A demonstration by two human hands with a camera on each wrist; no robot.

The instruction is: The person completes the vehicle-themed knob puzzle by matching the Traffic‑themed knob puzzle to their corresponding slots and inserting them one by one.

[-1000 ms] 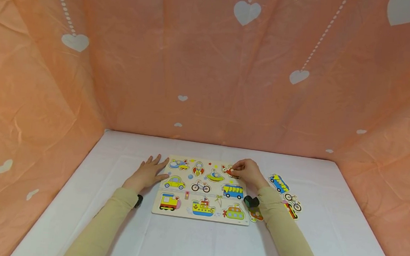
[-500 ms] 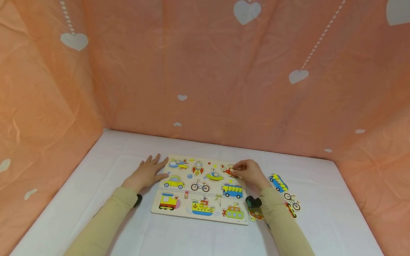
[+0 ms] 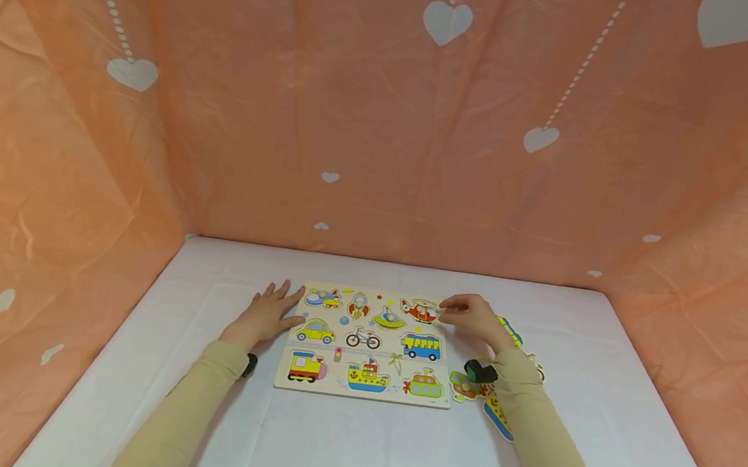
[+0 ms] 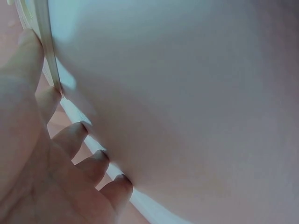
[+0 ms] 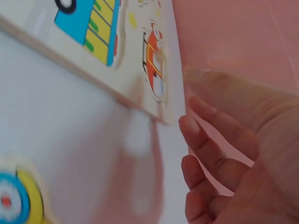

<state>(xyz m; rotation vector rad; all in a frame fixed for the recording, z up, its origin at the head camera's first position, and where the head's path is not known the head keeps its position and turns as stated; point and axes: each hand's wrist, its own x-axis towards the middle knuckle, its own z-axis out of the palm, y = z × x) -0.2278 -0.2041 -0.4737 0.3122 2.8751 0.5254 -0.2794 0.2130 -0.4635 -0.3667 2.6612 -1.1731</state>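
Note:
A wooden peg puzzle board point(image 3: 385, 350) with vehicle pictures lies flat on the table. My left hand point(image 3: 263, 319) rests at its left edge with fingers spread; in the left wrist view the thumb and index finger touch the board's side point(image 4: 46, 42). The red helicopter piece point(image 3: 420, 312) sits in its place at the top right corner, its knob showing in the right wrist view. Just right of it is my right hand point(image 3: 475, 319), apart from the board. Its fingers point(image 5: 205, 140) are loosely bent and hold nothing.
To the right, partly under my right forearm, lie loose pieces: a submarine point(image 3: 465, 386), a boat point(image 3: 497, 416) and a bus point(image 3: 509, 330). Another piece is mostly hidden by the sleeve. Peach curtains point(image 3: 381, 152) with hearts enclose the white table point(image 3: 329, 445).
My right hand has let go of the helicopter piece and moved right, off the board. The loose boat piece now shows beside the forearm. The left hand holds its place.

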